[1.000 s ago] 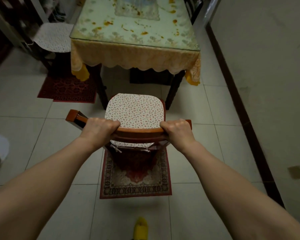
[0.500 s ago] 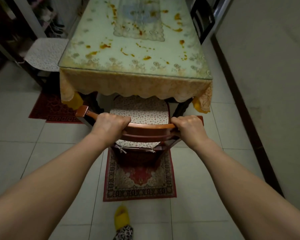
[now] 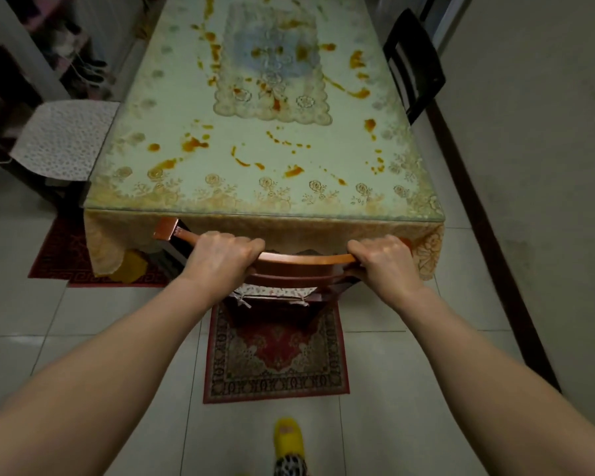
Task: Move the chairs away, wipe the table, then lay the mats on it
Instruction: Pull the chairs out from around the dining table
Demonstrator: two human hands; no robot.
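Fingers of both my hands are curled tight over the top rail of the wooden chair (image 3: 306, 260), knuckles up, thumbs hidden underneath. My left hand (image 3: 220, 257) grips the rail toward its left end, my right hand (image 3: 382, 261) grips it near the right end, and a bare stretch of curved rail shows between them.

That chair sits at the near end of the table (image 3: 261, 197), its seat tucked under the hanging edge of the tablecloth (image 3: 117, 242); only the back edge of its patterned seat cushion (image 3: 272, 292) shows below the rail, with two small ties at the corners. Its legs stand on a small red patterned rug (image 3: 275, 359).

Orange smears and drips (image 3: 193, 144) are scattered across the tabletop (the far part is blurred), around a lace-edged mat (image 3: 272, 108) lying in the middle.

On the left side of the table another chair with a pale speckled cushion (image 3: 62, 139) stands just beside the edge, over a second red rug (image 3: 55, 259). A dark chair back (image 3: 413, 63) stands against the table's right side, next to the wall (image 3: 529, 132). At the bottom, on the pale floor tiles (image 3: 83, 321), I can see my yellow slipper (image 3: 289, 438).
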